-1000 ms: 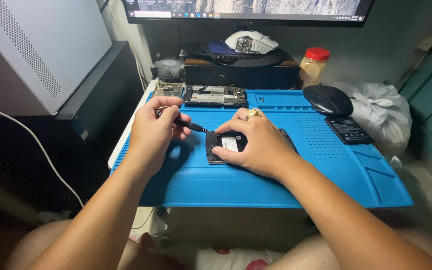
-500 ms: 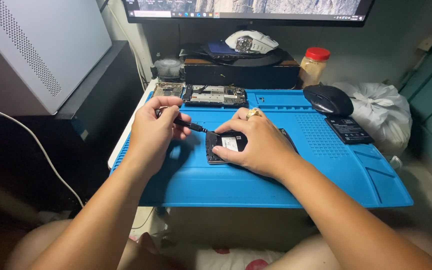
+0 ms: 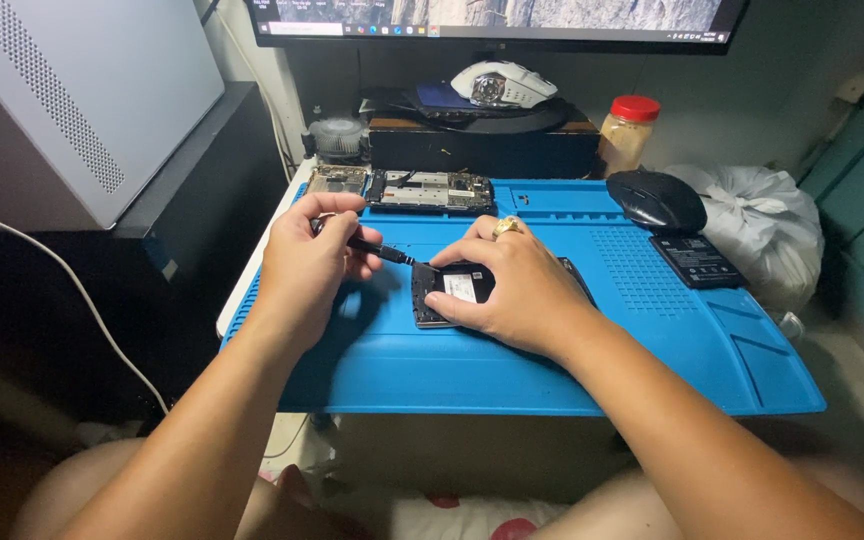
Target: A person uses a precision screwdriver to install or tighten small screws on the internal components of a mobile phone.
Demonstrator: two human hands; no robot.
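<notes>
Head view: at frame centre the left hand [image 3: 304, 262] is pinching a dark screwdriver [image 3: 372, 246], its tip touching an opened phone [image 3: 449, 292] lying on the blue mat [image 3: 512, 350]. Just right of it, the right hand [image 3: 512, 285] is pressing down on the phone, fingers curled over it. Toward the upper right, a black mouse [image 3: 656, 200] is sitting on the mat.
</notes>
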